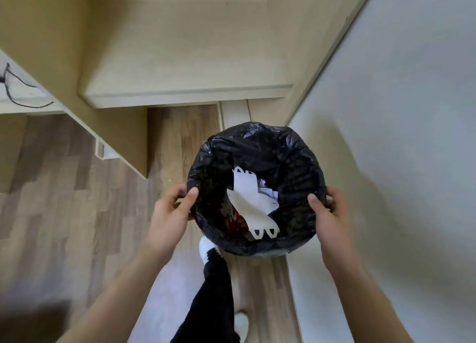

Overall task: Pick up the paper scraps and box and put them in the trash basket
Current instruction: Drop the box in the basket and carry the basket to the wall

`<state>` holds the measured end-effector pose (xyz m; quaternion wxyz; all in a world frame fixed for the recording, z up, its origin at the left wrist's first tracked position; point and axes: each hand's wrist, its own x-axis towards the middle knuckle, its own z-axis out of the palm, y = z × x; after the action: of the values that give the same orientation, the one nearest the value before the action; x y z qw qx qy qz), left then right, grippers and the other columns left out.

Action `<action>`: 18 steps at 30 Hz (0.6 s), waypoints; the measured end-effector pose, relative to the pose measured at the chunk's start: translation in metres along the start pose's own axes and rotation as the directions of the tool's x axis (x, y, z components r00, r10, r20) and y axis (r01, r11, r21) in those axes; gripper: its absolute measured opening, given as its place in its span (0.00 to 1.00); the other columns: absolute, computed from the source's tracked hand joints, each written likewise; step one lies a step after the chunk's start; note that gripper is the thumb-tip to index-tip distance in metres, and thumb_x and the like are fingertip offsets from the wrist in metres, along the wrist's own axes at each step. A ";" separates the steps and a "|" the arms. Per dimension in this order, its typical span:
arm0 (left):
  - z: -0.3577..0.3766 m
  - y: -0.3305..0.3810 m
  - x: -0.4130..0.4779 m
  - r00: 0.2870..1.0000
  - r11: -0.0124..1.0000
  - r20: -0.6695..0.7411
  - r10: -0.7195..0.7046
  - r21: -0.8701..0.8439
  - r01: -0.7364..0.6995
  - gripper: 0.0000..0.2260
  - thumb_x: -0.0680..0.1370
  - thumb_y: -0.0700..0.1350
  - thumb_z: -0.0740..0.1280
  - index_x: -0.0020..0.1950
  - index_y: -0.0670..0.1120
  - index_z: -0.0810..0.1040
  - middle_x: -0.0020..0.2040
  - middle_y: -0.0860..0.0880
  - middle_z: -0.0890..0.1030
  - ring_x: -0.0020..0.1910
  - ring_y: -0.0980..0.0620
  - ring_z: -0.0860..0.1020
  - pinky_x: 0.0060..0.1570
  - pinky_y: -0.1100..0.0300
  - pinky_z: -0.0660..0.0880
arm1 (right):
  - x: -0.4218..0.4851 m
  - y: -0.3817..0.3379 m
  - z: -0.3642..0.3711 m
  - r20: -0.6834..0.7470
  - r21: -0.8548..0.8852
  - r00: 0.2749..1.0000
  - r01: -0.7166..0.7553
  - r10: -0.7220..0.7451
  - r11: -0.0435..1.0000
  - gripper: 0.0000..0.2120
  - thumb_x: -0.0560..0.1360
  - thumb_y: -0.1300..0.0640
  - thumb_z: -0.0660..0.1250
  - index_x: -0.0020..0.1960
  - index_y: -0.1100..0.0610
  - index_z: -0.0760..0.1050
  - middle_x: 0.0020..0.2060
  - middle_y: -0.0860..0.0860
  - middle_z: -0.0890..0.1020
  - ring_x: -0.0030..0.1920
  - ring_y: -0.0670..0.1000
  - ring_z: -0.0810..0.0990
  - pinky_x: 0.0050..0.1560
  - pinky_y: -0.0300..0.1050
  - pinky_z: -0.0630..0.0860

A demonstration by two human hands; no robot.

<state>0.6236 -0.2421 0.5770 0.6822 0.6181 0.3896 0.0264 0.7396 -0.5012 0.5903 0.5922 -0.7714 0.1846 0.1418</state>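
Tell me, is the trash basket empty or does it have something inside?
Not empty. Inside the trash basket, on its black liner, lies a white cut paper piece, with something red beneath.

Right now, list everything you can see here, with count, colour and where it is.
trash basket: one, lined with a black bag, centre, gripped at both sides of its rim
paper scraps: several, white, inside the basket
red item: one, partly hidden under the paper
desk: one, light wood, above the basket
cable: one, black, far left on a white surface
floor: wood planks, left and below
wall: white, right
shoes: two, white, below the basket
left hand: on left rim
right hand: on right rim
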 end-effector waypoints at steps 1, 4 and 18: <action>0.005 0.003 0.019 1.000 1.000 0.014 -0.011 0.018 0.011 0.09 0.83 0.48 0.66 0.57 0.47 0.84 0.51 0.49 0.88 0.54 0.49 0.86 0.56 0.51 0.82 | 0.015 0.000 0.005 -0.002 -0.018 1.000 -0.020 0.020 1.000 0.09 0.82 0.56 0.67 0.61 0.49 0.75 0.49 0.53 0.82 0.48 0.52 0.85 0.43 0.45 0.78; 0.023 0.006 0.076 0.997 0.996 0.032 -0.064 0.059 0.062 0.09 0.84 0.45 0.65 0.59 0.46 0.83 0.51 0.49 0.86 0.54 0.50 0.85 0.50 0.57 0.84 | 0.067 0.003 0.023 -0.014 -0.064 0.997 -0.081 0.081 0.995 0.11 0.82 0.59 0.67 0.64 0.52 0.75 0.52 0.55 0.83 0.51 0.54 0.85 0.43 0.46 0.79; 0.125 -0.175 0.358 0.935 0.902 0.107 -0.339 0.319 0.291 0.07 0.82 0.42 0.67 0.54 0.53 0.81 0.51 0.41 0.85 0.46 0.40 0.86 0.46 0.47 0.86 | 0.349 0.190 0.124 -0.150 -0.049 0.925 -0.359 0.348 0.932 0.15 0.80 0.66 0.63 0.64 0.57 0.76 0.50 0.52 0.82 0.44 0.48 0.80 0.40 0.43 0.76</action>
<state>0.8645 -0.2005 0.2390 0.6055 0.6425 0.4280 -0.1933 0.9649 -0.4657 0.2414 0.5130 -0.7552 0.3561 0.1991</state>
